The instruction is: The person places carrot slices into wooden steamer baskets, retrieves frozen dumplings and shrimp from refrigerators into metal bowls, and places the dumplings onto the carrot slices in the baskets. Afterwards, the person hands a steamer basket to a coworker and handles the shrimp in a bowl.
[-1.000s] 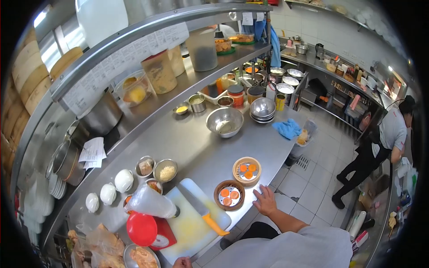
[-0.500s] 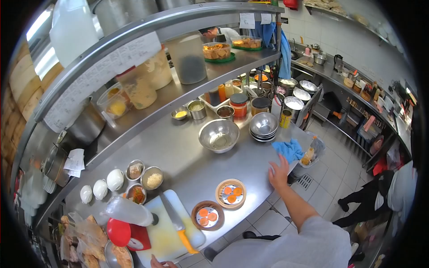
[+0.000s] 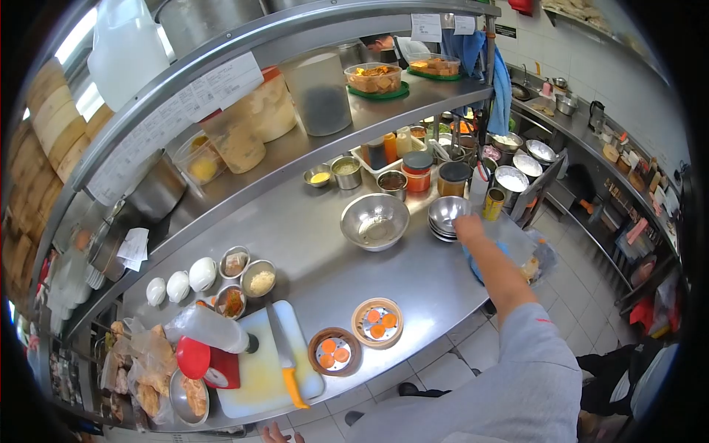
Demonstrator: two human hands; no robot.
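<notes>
My right hand (image 3: 467,226) is at the near right rim of the stacked metal bowls (image 3: 447,215), its fingers closed on the rim. A large metal bowl (image 3: 374,222) stands left of the stack. My left hand (image 3: 277,434) is at the bottom edge, fingers apart and holding nothing, below the cutting board (image 3: 255,378). A knife with an orange handle (image 3: 295,387) lies on the board. Two round bamboo steamers, a dark one (image 3: 315,359) and a light one (image 3: 357,325), hold orange slices on perforated liners.
Left of the board are a red scale (image 3: 227,371), a capped plastic bottle (image 3: 221,331), small filled bowls and white pots (image 3: 202,274). A blue cloth (image 3: 474,264) is partly behind my right arm. A shelf with tubs runs above; a person (image 3: 628,376) stands at right.
My right hand has moved from the table's front edge, past the blue cloth, to the bowl stack, and its fingers have closed. The view has shifted. The other person is now lower at the right.
</notes>
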